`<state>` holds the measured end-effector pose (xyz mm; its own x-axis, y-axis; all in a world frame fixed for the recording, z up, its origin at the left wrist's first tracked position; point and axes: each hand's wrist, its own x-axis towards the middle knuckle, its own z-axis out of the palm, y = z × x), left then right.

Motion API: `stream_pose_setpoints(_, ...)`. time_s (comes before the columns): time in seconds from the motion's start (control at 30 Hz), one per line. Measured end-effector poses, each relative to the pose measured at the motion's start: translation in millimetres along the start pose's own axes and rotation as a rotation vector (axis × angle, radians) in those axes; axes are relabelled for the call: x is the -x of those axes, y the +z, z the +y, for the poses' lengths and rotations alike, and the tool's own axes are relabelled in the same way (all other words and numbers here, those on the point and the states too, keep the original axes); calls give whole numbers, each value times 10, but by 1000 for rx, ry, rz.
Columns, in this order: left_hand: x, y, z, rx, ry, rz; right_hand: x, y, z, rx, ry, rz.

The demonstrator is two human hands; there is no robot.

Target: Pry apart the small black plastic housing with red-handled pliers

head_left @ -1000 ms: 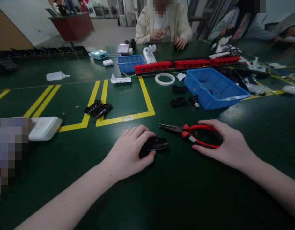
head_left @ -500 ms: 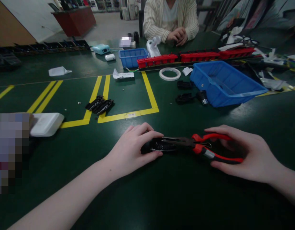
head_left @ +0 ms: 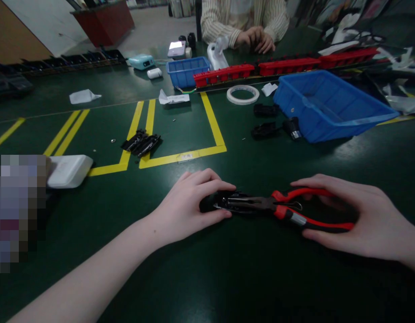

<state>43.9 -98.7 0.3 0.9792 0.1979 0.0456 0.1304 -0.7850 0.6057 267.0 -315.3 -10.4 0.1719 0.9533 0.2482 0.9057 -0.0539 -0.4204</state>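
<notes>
My left hand (head_left: 194, 202) is closed around a small black plastic part (head_left: 224, 200), its thumb and fingers along the two long sides. The part lies low over the green table, its left end hidden by my hand. My right hand (head_left: 358, 215) is wrapped around the handles of red-and-black long-nose pliers (head_left: 281, 204). The handles are spread apart. The dark jaws point left and reach over the black part; whether they pinch anything inside it I cannot tell.
Black parts (head_left: 141, 142) lie in a pile on yellow tape lines. A large blue bin (head_left: 331, 107), more black parts (head_left: 265, 129), a tape roll (head_left: 242, 95) and a smaller blue bin (head_left: 187, 72) stand farther back. A person's hands (head_left: 256, 39) rest across the table.
The pliers' jaws have come down and lie more between the sides of the black part, which looks tilted differently. The view has shifted slightly.
</notes>
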Motion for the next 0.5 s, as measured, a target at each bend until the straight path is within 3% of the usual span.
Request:
stream_pose_setpoints(0.23,-5,1,-8,2,2,-10,19,10,-36,2,101,19)
stream_pose_setpoints(0.5,-2,6,-8,-2,21,12,-39,-17,-7,54,9,7)
